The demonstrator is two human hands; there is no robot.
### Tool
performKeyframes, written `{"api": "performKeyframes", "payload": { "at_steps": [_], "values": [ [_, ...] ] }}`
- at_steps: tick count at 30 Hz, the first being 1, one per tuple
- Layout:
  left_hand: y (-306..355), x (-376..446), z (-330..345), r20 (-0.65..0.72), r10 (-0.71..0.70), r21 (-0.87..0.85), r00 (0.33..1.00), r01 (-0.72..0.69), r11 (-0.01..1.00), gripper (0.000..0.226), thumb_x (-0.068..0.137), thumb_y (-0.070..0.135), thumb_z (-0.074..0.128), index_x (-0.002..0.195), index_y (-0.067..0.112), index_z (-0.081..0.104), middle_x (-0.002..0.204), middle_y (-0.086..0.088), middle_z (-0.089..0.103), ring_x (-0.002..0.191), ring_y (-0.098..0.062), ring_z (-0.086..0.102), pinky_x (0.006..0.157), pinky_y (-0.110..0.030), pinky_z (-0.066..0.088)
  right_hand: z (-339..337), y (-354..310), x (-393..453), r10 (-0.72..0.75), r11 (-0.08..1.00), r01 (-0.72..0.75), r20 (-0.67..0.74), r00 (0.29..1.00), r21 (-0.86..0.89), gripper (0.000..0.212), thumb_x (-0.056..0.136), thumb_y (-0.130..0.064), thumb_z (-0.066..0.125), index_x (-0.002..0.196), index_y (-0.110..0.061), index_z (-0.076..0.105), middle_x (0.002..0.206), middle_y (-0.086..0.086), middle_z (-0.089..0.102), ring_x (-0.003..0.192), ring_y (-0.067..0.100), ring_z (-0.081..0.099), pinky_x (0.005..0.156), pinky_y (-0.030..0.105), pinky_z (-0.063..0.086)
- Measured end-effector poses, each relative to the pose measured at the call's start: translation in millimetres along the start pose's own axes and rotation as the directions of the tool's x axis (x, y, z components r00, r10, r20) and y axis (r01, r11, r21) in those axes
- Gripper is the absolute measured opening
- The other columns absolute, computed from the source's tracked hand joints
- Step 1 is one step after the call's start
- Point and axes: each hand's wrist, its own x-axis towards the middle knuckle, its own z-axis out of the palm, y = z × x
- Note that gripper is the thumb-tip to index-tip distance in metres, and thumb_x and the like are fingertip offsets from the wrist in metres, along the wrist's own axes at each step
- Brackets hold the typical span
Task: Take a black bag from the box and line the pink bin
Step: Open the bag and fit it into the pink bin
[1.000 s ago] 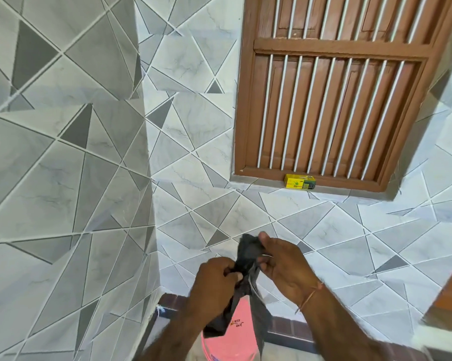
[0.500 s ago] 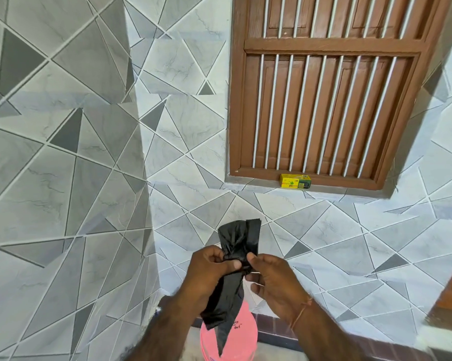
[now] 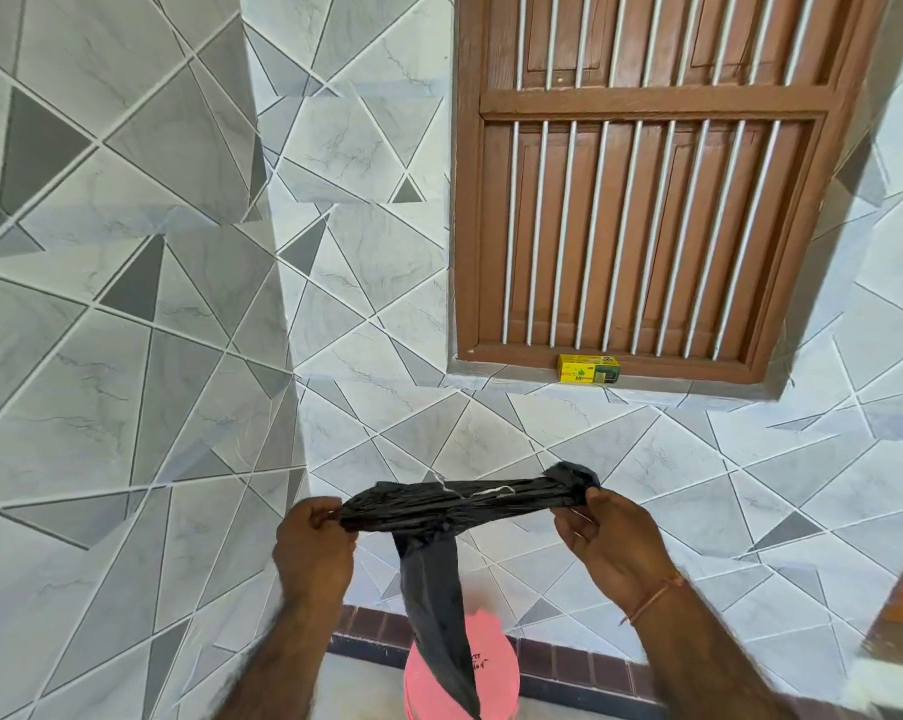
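A crumpled black bag (image 3: 454,504) is stretched sideways between my hands, with a loose tail hanging down over the pink bin (image 3: 493,672) at the bottom edge. My left hand (image 3: 314,548) pinches the bag's left end. At the right end, my right hand (image 3: 607,537) grips the other bunched corner. A thin white thread lies on the bag's top. The yellow box (image 3: 588,368) sits on the window sill above and behind, untouched.
A brown wooden window (image 3: 641,189) with white bars fills the upper right. Grey and white tiled walls (image 3: 127,304) meet in a corner on the left. A dark brick skirting (image 3: 568,662) runs behind the bin. A brown wooden edge shows at far right.
My hands have moved apart, pulling the bunched bag out into a horizontal strip. Before, they held it close together and upright.
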Motion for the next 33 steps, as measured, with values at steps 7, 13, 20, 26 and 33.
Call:
{"api": "performKeyframes", "payload": {
  "at_steps": [7,13,20,26,33],
  "values": [
    [-21.7,20.1,-31.0,0.131,0.155,0.612,0.979,-0.203,0.765,0.021,0.089,0.002,0.05,0.085,0.014,0.067,0.094,-0.011,0.073,0.084,-0.032,0.066,0.083,-0.038,0.053,10.8,-11.1,4.7,-0.056,0.984,0.065,-0.061,0.997,0.164,0.019,0.097,-0.009,0.052,0.083,-0.006,0.064,0.06,0.007,0.063,0.04,0.009,0.052,0.042,0.017,0.048],
    [8.8,3.2,-27.2,0.266,0.385,0.301,0.884,-0.455,0.838,0.032,0.088,0.0,0.055,0.082,0.031,0.063,0.094,0.002,0.073,0.082,-0.006,0.064,0.082,-0.019,0.048,23.7,-10.8,-3.0,-0.078,0.99,0.097,0.17,0.982,-0.104,0.021,0.096,-0.022,0.053,0.088,-0.009,0.068,0.076,0.007,0.065,0.061,0.014,0.058,0.058,0.028,0.051],
    [24.6,-53.5,41.9,0.816,0.106,0.07,0.568,-0.279,0.958,0.029,0.074,0.023,0.076,0.102,0.022,0.068,0.092,-0.006,0.075,0.087,-0.019,0.072,0.078,-0.036,0.059,48.0,3.9,-20.3,-0.017,0.979,0.081,0.324,0.946,-0.186,0.036,0.099,-0.027,0.046,0.107,0.001,0.068,0.101,0.021,0.071,0.088,0.03,0.064,0.077,0.039,0.053],
    [24.3,-39.5,40.4,0.622,0.183,0.037,0.761,-0.262,0.964,0.008,0.076,0.003,0.069,0.073,0.008,0.073,0.069,-0.003,0.071,0.063,-0.013,0.062,0.071,-0.033,0.053,26.8,-4.5,-15.7,-0.23,0.937,0.205,-0.056,0.972,-0.284,0.035,0.1,-0.022,0.045,0.088,0.0,0.07,0.091,0.021,0.072,0.081,0.03,0.066,0.08,0.04,0.054],
    [26.2,3.1,13.1,0.33,0.055,-0.107,0.943,-0.02,0.994,0.034,0.083,-0.008,0.047,0.082,0.017,0.071,0.086,-0.013,0.072,0.081,-0.036,0.067,0.072,-0.045,0.057,-33.0,-19.4,-9.0,-0.748,0.301,0.186,-0.11,0.655,-0.935,0.033,0.099,-0.034,0.042,0.088,-0.007,0.056,0.088,0.029,0.067,0.082,0.046,0.061,0.063,0.038,0.037]
  ]
}}
